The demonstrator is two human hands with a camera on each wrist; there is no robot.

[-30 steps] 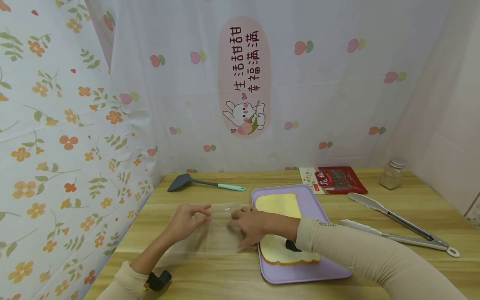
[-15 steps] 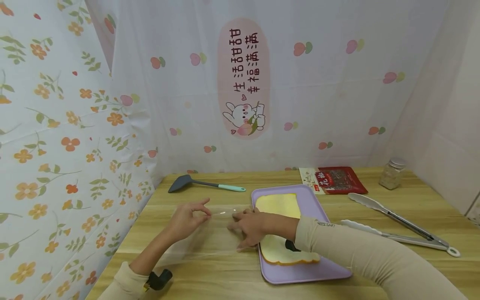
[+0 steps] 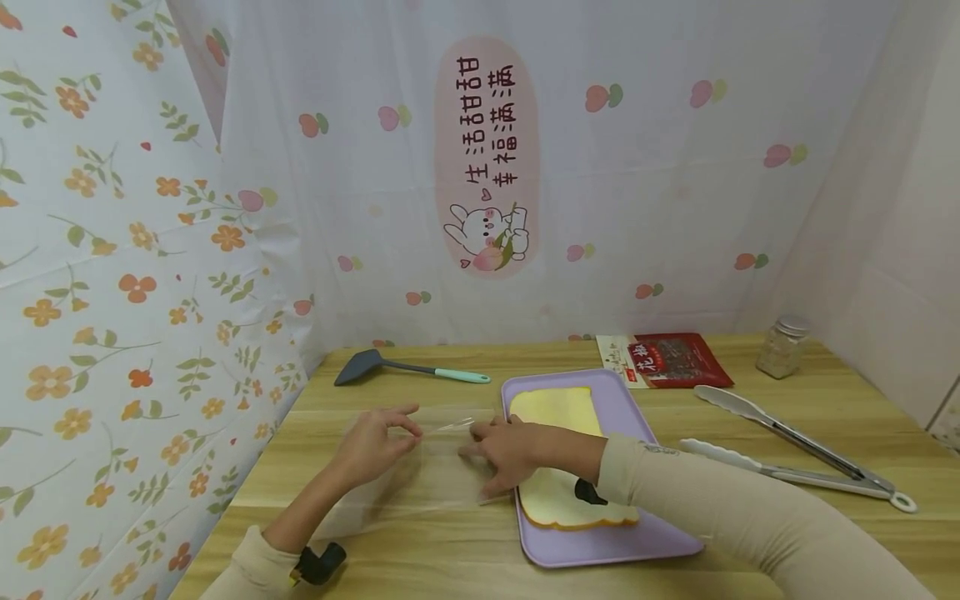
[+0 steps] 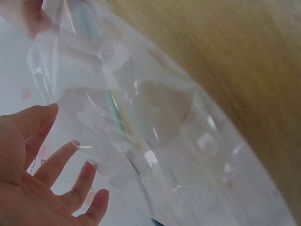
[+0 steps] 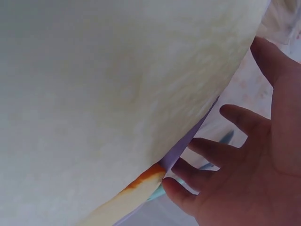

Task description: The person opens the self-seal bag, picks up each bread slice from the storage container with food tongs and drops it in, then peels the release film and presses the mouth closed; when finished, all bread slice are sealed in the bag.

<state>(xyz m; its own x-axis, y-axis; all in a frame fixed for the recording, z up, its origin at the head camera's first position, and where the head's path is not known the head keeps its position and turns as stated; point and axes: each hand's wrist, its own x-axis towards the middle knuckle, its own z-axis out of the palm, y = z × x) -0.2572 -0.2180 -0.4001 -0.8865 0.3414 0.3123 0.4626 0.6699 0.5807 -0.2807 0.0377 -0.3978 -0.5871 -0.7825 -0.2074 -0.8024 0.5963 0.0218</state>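
Observation:
A sheet-like piece of clear plastic (image 3: 442, 471), seemingly a bag, stretches between the two hands above the table. My left hand (image 3: 375, 446) pinches its edge between thumb and index finger; in the left wrist view the other fingers are spread beside the film (image 4: 160, 122). My right hand (image 3: 510, 454) reaches over the lilac tray (image 3: 637, 546) to the plastic's right end. Its fingers (image 5: 235, 150) are spread, and one shows through the film in the left wrist view. Whether they are inside a bag opening is unclear. Under the right wrist lies a pale yellow, bread-slice-shaped piece (image 3: 551, 408) with a brown edge.
Behind the plastic lies a grey spatula (image 3: 367, 365) with a mint handle. A red spice packet (image 3: 675, 360) and a lidded glass jar (image 3: 783, 348) stand at the back right. Spread metal tongs (image 3: 810, 446) lie right of the tray. Printed curtains border the wooden table (image 3: 405, 558).
The right hand has shifted slightly right, and the plastic's upper edge has changed shape a little between the hands. The left hand has barely moved.

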